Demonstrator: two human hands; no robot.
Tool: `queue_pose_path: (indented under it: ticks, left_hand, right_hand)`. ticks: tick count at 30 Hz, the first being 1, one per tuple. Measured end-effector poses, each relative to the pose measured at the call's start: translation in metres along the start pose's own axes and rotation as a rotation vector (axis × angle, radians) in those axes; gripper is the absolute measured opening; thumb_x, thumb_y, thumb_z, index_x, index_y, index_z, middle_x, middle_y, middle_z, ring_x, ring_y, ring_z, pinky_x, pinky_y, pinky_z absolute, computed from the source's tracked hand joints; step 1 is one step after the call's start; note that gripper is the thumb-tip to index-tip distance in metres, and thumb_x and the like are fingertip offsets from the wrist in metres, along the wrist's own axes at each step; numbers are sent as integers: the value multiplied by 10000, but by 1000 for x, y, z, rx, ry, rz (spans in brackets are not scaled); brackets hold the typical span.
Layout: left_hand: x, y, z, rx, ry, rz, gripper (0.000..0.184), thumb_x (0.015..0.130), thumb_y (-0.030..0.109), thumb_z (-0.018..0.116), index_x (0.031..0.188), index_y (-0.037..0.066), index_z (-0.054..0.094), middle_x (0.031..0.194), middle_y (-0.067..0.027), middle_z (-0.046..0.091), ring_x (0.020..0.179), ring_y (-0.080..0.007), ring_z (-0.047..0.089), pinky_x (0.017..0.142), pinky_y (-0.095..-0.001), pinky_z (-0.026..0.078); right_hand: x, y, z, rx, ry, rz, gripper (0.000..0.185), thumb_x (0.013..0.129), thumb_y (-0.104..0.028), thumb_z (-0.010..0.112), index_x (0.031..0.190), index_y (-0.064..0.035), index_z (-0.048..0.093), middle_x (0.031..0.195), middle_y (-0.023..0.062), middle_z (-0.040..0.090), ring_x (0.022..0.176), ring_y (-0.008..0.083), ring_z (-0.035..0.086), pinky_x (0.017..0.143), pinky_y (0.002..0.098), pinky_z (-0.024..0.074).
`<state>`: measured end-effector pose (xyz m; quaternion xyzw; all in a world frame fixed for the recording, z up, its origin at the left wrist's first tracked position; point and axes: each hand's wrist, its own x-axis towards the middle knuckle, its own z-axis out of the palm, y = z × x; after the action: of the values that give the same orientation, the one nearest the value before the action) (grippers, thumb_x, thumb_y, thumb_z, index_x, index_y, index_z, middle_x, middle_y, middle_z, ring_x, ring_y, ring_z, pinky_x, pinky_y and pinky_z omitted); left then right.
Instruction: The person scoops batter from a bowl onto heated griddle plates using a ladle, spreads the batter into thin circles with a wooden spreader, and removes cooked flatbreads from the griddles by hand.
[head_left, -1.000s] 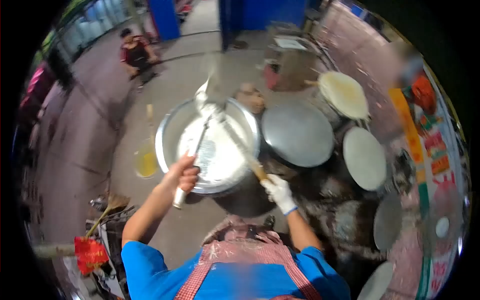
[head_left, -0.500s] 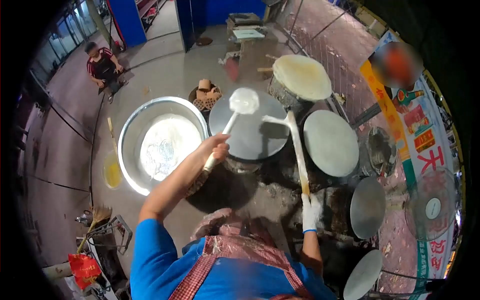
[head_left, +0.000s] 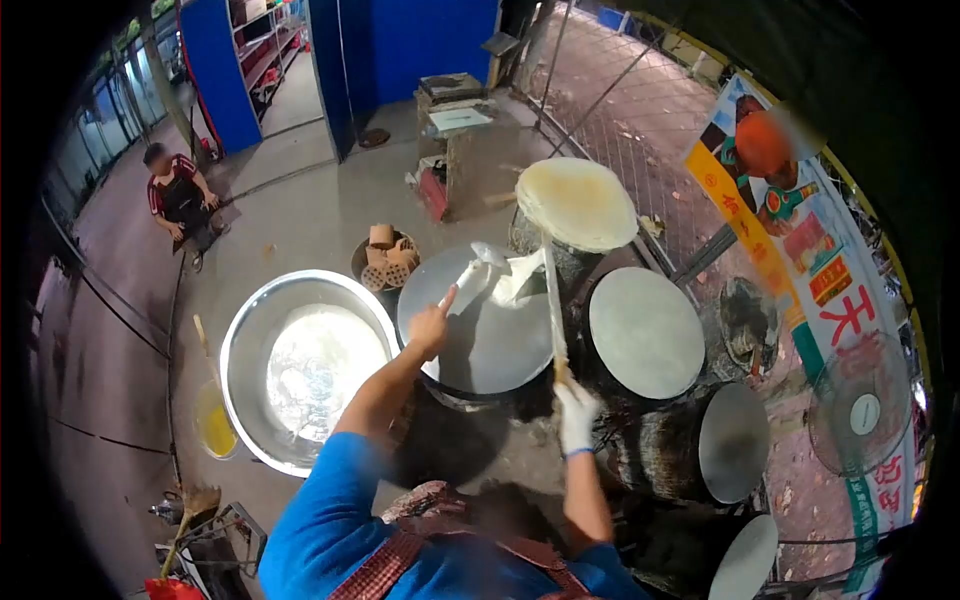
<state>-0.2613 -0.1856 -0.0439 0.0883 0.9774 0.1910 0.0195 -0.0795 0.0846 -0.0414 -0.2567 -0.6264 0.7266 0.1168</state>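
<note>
My left hand (head_left: 430, 332) is closed around the pale handle of a ladle (head_left: 470, 280), whose bowl is tipped over the far part of a round grey griddle (head_left: 490, 350). White batter (head_left: 514, 282) lies on the griddle beside the ladle. In a white glove, my right hand (head_left: 577, 412) grips a long wooden batter spreader (head_left: 556, 310). Its far end reaches the batter at the griddle's right side. Left of the griddle stands a big metal basin (head_left: 235, 345) with white batter in it.
To the right are a griddle bearing a yellowish pancake (head_left: 577, 205), a griddle covered by a pale round sheet (head_left: 648, 332) and a grey griddle (head_left: 735, 443). Brown perforated briquettes (head_left: 390, 262) stand behind. A tub of yellow liquid (head_left: 216, 425) sits at left. A person (head_left: 182, 200) sits farther back.
The ladle has tipped, and batter now lies on the griddle. The spreader's head has come to the batter. The view has tilted upward, so the scene sits lower.
</note>
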Motion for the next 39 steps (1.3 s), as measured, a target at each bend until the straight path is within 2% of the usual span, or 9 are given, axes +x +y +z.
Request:
queue_pose_path:
  ticks: [5,7,9,13,15,22,29,33,39]
  left_hand:
    - [26,18,-36,-466,242,-21,726,769,59,481,1399,295,207,849,-254,604,744,-407,582,664,-458,449]
    - [17,21,-86,-749,240,-77,732,737,11,491,1394,239,262,1015,-224,604,774,-278,620,732,-387,457]
    - [7,-12,-79,-867,246,26,749,730,-38,464,1401,229,266,1168,-198,552,733,-180,585,736,-331,459]
    - [-99,-68,-52,-853,-70,-184,767,720,-98,461,1401,211,290,1126,-126,493,701,-136,522,682,-266,428]
    - [-168,-114,-23,-789,-112,-259,747,743,-106,470,1403,194,295,682,15,511,464,-61,371,417,-221,336]
    - [-248,-130,-23,-936,-18,-363,747,718,-126,455,1390,176,330,663,40,398,501,-62,303,441,-206,288]
    - [-249,-114,-41,-761,-62,-372,688,735,-78,484,1377,106,321,1316,-193,441,1190,-201,451,953,-254,343]
    - [-253,-127,-8,-676,29,-342,706,744,-104,485,1382,161,340,687,5,505,490,-92,389,454,-252,364]
    - [-260,-107,-4,-681,123,-407,716,749,-82,488,1387,202,330,597,15,454,476,-78,396,428,-234,343]
  right_hand:
    - [21,-15,42,-1198,4,-34,327,811,-303,582,1046,-81,632,931,184,633,864,352,607,764,372,482]
    - [52,35,13,-616,-4,-341,328,807,-253,603,1042,-25,628,935,151,662,812,259,641,730,321,483]
    - [41,16,59,-20,38,344,350,749,-174,651,1030,32,625,891,102,670,748,127,588,697,253,458]
    - [63,-3,106,-1002,-142,-246,357,775,-350,598,981,-65,658,840,178,640,793,349,605,732,392,472]
    - [52,-30,70,-1034,-41,-143,331,771,-300,627,1003,-66,655,876,155,660,779,287,635,742,353,481]
    - [27,52,113,-336,-211,26,338,734,-189,668,996,24,650,818,52,668,699,131,576,654,298,455]
    - [33,48,78,34,-85,163,230,707,-179,662,889,-41,682,579,15,556,463,104,491,419,278,410]
    - [44,15,74,-74,-345,199,190,750,-199,667,901,-83,665,520,-33,477,369,84,397,322,241,282]
    - [73,-17,62,-43,-331,396,178,735,-208,672,818,-53,644,526,-7,478,365,98,398,308,248,276]
